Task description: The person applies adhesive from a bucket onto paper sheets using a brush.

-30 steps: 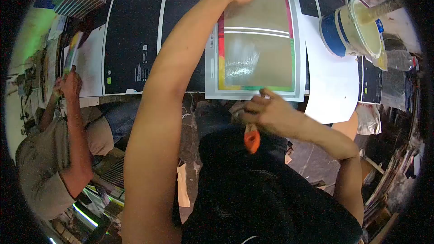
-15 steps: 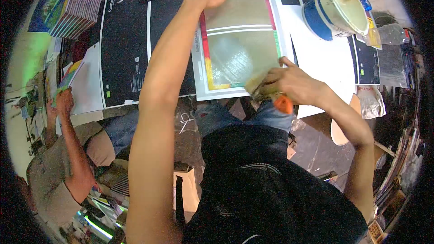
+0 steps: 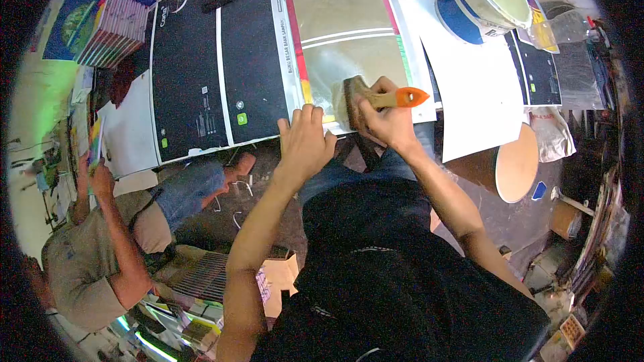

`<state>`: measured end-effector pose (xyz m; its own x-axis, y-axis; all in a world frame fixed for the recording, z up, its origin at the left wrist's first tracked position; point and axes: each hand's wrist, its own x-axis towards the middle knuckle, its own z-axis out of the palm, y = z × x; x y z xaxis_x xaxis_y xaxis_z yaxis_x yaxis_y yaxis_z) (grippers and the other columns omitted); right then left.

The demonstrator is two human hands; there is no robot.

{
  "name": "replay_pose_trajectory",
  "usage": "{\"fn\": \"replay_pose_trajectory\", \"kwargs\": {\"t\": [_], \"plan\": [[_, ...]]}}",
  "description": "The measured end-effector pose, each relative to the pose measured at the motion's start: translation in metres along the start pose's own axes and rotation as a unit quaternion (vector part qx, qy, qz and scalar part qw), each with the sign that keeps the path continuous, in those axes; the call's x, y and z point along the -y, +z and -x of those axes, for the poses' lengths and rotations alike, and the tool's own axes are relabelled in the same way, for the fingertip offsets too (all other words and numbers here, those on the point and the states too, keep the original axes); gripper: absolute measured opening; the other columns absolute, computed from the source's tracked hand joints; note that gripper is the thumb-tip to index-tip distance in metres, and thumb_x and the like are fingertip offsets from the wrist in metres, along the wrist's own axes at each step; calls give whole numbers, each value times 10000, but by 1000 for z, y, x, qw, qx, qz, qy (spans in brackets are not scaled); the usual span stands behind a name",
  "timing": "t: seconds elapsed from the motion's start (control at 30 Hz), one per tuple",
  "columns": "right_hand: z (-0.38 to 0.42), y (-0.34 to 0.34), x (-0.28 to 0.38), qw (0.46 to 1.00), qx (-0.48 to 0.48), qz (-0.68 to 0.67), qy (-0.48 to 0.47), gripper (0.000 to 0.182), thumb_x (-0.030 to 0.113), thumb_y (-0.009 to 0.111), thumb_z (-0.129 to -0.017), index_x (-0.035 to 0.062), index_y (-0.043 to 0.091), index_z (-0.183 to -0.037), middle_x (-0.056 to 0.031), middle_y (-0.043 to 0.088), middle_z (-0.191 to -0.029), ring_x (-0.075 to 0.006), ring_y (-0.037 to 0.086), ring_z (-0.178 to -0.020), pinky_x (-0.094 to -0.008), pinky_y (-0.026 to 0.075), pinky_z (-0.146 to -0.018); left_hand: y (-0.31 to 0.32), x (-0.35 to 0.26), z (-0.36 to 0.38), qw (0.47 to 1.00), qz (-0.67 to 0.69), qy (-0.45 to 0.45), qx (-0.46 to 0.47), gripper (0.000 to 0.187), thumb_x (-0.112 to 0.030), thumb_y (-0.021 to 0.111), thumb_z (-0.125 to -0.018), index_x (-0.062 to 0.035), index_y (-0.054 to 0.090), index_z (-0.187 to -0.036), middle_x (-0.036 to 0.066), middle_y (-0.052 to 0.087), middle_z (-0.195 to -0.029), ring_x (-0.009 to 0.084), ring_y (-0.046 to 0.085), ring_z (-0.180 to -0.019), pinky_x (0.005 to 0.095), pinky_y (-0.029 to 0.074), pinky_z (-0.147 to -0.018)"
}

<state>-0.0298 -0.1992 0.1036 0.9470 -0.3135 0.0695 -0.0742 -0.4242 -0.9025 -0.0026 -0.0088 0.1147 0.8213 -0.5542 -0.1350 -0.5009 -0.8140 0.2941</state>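
Note:
A printed sheet (image 3: pixel 345 10) with a grey board and red, yellow and green edges lies on the black table. My right hand (image 3: pixel 386 117) grips a wide brush (image 3: pixel 382 99) with an orange handle tip, its bristles on the lower part of the board. Wet, shiny patches show on the board's lower half. My left hand (image 3: pixel 308 139) rests with fingers spread on the sheet's lower left edge, just left of the brush.
A blue and white bucket (image 3: pixel 469 17) of pale paste stands at the upper right, beside white paper (image 3: pixel 469 87). Stacked books (image 3: pixel 121 23) sit at the upper left. A co-worker (image 3: pixel 100 241) sits at the left, holding a colourful book. A round-ended drum (image 3: pixel 515 164) is below the table's right side.
My left hand has come down from the sheet's top to its lower left edge. My right hand has moved the brush left and slightly up onto the board.

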Motion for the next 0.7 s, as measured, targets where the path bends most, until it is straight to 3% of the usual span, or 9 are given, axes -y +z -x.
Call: {"fn": "replay_pose_trajectory", "kwargs": {"t": [0.1, 0.13, 0.2, 0.3, 0.4, 0.5, 0.57, 0.63, 0.7], "plan": [[-7, -32, -46, 998, -38, 50, -14, 217, 150, 680, -800, 4, 523, -762, -27, 535, -665, -98, 503, -632, -278, 425, -553, -2, 0, 2, 1000, -5, 7, -3, 423, -265, 611, -797, -34, 510, -1137, 118, 514, -1083, 286, 496, -1023, 483, 345, -834], [-6, -51, -46, 994, -47, 90, 35, 232, 181, 689, -766, 6, 538, -786, -110, 579, -663, -209, 570, -624, -360, 467, -592, -3, 0, 1, 1000, -5, 6, -2, 424, -268, 611, -797, -33, 515, -1137, 119, 516, -1086, 285, 497, -1024, 483, 346, -832], [-5, -82, -45, 993, -68, 87, 32, 225, 154, 700, -771, 3, 539, -726, -72, 569, -647, -134, 542, -620, -316, 448, -563, -3, 1, 2, 1000, -6, 9, 1, 426, -272, 612, -798, -30, 525, -1137, 119, 520, -1093, 281, 500, -1027, 483, 348, -830], [-15, -119, -32, 979, -72, 176, 66, 271, 188, 707, -787, -10, 549, -693, -75, 548, -633, -152, 537, -584, -311, 430, -528, -1, 4, 3, 1000, 2, 9, 2, 425, -277, 608, -800, -28, 537, -1137, 122, 524, -1105, 276, 502, -1038, 481, 352, -825], [-27, -103, 6, 986, -103, 125, -38, 248, 142, 693, -802, 7, 508, -705, -26, 522, -613, -80, 489, -584, -254, 404, -516, 4, 7, 6, 998, 6, 31, -61, 388, -286, 592, -786, 11, 564, -1034, 135, 545, -1031, 270, 517, -971, 458, 334, -798], [-36, -49, 10, 988, -105, 47, -98, 244, 182, 703, -801, 25, 521, -761, -33, 558, -689, -107, 528, -654, -281, 428, -569, 4, 6, 4, 997, 1, 37, -68, 390, -300, 566, -794, 21, 594, -1015, 141, 566, -1015, 275, 536, -954, 459, 336, -798], [-33, -16, 8, 998, -33, 30, -51, 220, 181, 682, -781, 27, 527, -810, -80, 559, -696, -154, 553, -663, -326, 450, -605, 0, 3, 2, 998, -7, 34, -57, 384, -303, 553, -797, 26, 613, -987, 147, 579, -1008, 278, 547, -944, 460, 339, -797], [-30, -14, -16, 991, -54, 78, -97, 216, 167, 675, -777, 17, 523, -813, -87, 559, -692, -165, 551, -650, -338, 450, -595, -3, 1, 0, 998, -7, 34, -56, 383, -306, 545, -798, 29, 627, -963, 154, 589, -1005, 282, 555, -938, 461, 341, -798], [-30, -45, -40, 993, -80, 90, -9, 218, 188, 681, -760, 15, 560, -816, -129, 594, -701, -239, 604, -665, -363, 481, -627, -4, 0, 0, 997, 3, 31, -67, 381, -308, 542, -795, 30, 636, -943, 160, 594, -1004, 285, 559, -937, 462, 343, -798]]}}
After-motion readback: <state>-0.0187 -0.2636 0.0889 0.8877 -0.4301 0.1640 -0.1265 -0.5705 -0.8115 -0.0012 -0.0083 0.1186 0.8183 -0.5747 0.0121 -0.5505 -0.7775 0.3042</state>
